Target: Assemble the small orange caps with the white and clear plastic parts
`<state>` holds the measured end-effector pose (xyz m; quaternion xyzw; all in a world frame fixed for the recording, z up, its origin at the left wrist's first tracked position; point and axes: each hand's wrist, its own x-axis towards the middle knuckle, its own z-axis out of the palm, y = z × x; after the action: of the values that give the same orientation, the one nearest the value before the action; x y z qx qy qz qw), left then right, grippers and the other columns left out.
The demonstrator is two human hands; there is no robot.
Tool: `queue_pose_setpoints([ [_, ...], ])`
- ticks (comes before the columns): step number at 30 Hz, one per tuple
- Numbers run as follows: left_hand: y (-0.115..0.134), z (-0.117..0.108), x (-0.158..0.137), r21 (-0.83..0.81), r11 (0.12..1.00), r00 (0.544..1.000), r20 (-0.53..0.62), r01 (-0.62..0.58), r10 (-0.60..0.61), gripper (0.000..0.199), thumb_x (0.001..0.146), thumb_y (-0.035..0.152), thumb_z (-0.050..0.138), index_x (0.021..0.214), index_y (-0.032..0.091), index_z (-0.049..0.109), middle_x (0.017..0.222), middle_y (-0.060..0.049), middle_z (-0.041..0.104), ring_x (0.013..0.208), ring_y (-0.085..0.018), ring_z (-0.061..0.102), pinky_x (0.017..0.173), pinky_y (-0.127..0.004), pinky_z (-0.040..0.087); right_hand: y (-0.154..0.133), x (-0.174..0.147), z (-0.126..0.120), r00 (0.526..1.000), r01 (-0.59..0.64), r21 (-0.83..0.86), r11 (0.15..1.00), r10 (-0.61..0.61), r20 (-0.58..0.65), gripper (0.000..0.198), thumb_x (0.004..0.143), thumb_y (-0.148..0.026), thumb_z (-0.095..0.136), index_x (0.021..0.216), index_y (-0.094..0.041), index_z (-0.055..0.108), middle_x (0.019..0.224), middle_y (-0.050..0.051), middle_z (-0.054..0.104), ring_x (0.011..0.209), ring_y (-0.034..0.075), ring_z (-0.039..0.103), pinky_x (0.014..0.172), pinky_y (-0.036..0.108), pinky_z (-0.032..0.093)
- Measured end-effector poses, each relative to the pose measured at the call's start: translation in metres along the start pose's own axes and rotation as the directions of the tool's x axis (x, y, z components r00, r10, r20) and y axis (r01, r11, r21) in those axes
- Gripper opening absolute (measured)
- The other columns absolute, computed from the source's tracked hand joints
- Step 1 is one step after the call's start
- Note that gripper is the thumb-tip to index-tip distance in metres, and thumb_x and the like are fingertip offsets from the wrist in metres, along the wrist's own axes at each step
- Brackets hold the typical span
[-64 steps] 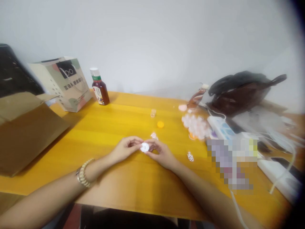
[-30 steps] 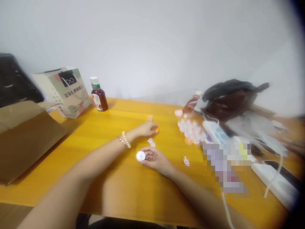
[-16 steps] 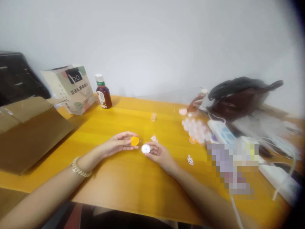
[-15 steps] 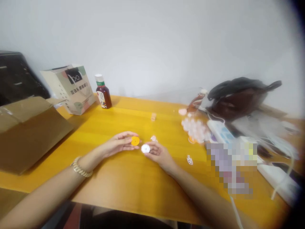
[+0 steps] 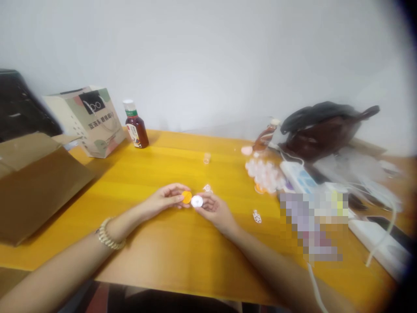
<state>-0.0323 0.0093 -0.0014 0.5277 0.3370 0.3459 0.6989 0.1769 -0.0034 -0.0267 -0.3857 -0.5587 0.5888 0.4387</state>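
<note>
Between its thumb and fingers, my left hand (image 5: 167,197) grips a small round orange disc (image 5: 186,197). A white disc of similar size (image 5: 197,201) is pinched in my right hand (image 5: 217,212). The two discs are side by side, edges touching or nearly so, above the yellow wooden table (image 5: 156,254). Just behind my right fingers lies a small white openwork piece (image 5: 207,188). To the right of that hand lies another white cut-out piece (image 5: 257,216). Farther back stands a small clear, pinkish object (image 5: 206,158), too blurred to name.
On the left are an open cardboard box (image 5: 42,187), a paper bag (image 5: 100,126) and a dark red drink bottle (image 5: 137,128). The right side holds a cluster of pale round pieces (image 5: 265,174), a second bottle (image 5: 265,137), a dark bag (image 5: 321,132), power strips (image 5: 299,180) and cables.
My hands have come closer together, bringing the orange disc up to the white one. The orange disc has turned slightly, and the whole view has shifted a little.
</note>
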Motion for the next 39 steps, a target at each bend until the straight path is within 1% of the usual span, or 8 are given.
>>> queue_pose_setpoints([
  [5,0.003,0.004,-0.001,0.021,1.0,1.0,-0.009,-0.012,0.012,0.031,0.08,0.024,0.061,0.109,0.017,0.053,0.101,-0.007,0.062,0.086,-0.016,0.064,0.082,-0.032,0.047,-0.002,0.0,0.001,1.0,-0.003,-0.015,1.0,0.002,-0.02,0.035,0.062,-0.026,0.071,0.094,-0.019,0.058,0.085,0.002,0.067,0.076,0.014,0.063,0.076,0.029,0.049],
  [9,0.003,0.007,-0.001,0.215,0.97,0.99,-0.051,-0.114,0.128,0.032,0.08,0.026,0.06,0.11,0.018,0.054,0.106,-0.007,0.059,0.088,-0.016,0.062,0.082,-0.032,0.047,-0.002,0.0,0.002,0.999,-0.002,-0.027,1.0,0.001,-0.044,0.034,0.062,-0.026,0.071,0.092,-0.019,0.058,0.081,0.002,0.067,0.074,0.013,0.062,0.074,0.028,0.049],
  [12,-0.001,0.012,-0.003,0.455,0.873,0.967,-0.086,-0.175,0.239,0.04,0.079,0.028,0.06,0.117,0.02,0.05,0.113,-0.01,0.056,0.083,-0.014,0.062,0.081,-0.033,0.048,-0.001,0.0,0.003,0.999,0.004,-0.025,1.0,-0.005,-0.042,0.034,0.062,-0.026,0.071,0.093,-0.019,0.059,0.08,0.001,0.066,0.071,0.012,0.062,0.072,0.028,0.049],
  [15,-0.002,0.02,-0.005,0.629,0.736,0.937,-0.033,-0.25,0.348,0.039,0.079,0.03,0.058,0.116,0.019,0.051,0.11,-0.01,0.058,0.081,-0.014,0.061,0.08,-0.033,0.049,0.001,0.0,0.003,1.0,0.008,-0.026,1.0,-0.009,-0.023,0.032,0.063,-0.027,0.071,0.092,-0.019,0.059,0.078,0.001,0.066,0.069,0.012,0.061,0.071,0.027,0.049],
  [18,0.0,0.028,-0.006,0.724,0.609,0.906,0.052,-0.324,0.42,0.032,0.081,0.029,0.057,0.111,0.019,0.055,0.104,-0.008,0.062,0.084,-0.015,0.059,0.079,-0.031,0.049,0.001,-0.001,0.003,1.0,0.014,-0.029,0.999,-0.014,0.004,0.033,0.064,-0.027,0.07,0.093,-0.019,0.059,0.075,-0.001,0.065,0.067,0.011,0.061,0.069,0.026,0.049],
  [22,0.002,0.032,-0.006,0.777,0.529,0.892,0.09,-0.342,0.443,0.03,0.083,0.029,0.053,0.112,0.019,0.055,0.105,-0.007,0.061,0.089,-0.015,0.057,0.081,-0.031,0.047,0.001,-0.001,0.003,0.999,0.02,-0.011,1.0,-0.02,0.039,0.033,0.064,-0.028,0.071,0.094,-0.02,0.06,0.075,-0.001,0.065,0.068,0.011,0.061,0.07,0.026,0.049],
  [27,0.002,0.032,-0.007,0.808,0.496,0.904,0.099,-0.317,0.416,0.03,0.085,0.03,0.051,0.113,0.021,0.054,0.103,-0.006,0.061,0.091,-0.017,0.057,0.083,-0.033,0.046,0.0,-0.001,0.003,0.998,-0.009,0.038,0.999,0.007,0.069,0.038,0.062,-0.027,0.073,0.096,-0.019,0.06,0.08,0.001,0.066,0.072,0.011,0.062,0.075,0.027,0.049],
  [39,0.0,0.03,-0.005,0.782,0.545,0.917,0.081,-0.302,0.391,0.029,0.084,0.031,0.052,0.111,0.02,0.056,0.102,-0.007,0.062,0.09,-0.018,0.056,0.083,-0.035,0.044,0.0,-0.001,0.002,0.997,-0.067,0.077,0.995,0.065,0.029,0.038,0.056,-0.028,0.077,0.086,-0.019,0.057,0.073,-0.001,0.066,0.069,0.013,0.063,0.075,0.031,0.05],
])
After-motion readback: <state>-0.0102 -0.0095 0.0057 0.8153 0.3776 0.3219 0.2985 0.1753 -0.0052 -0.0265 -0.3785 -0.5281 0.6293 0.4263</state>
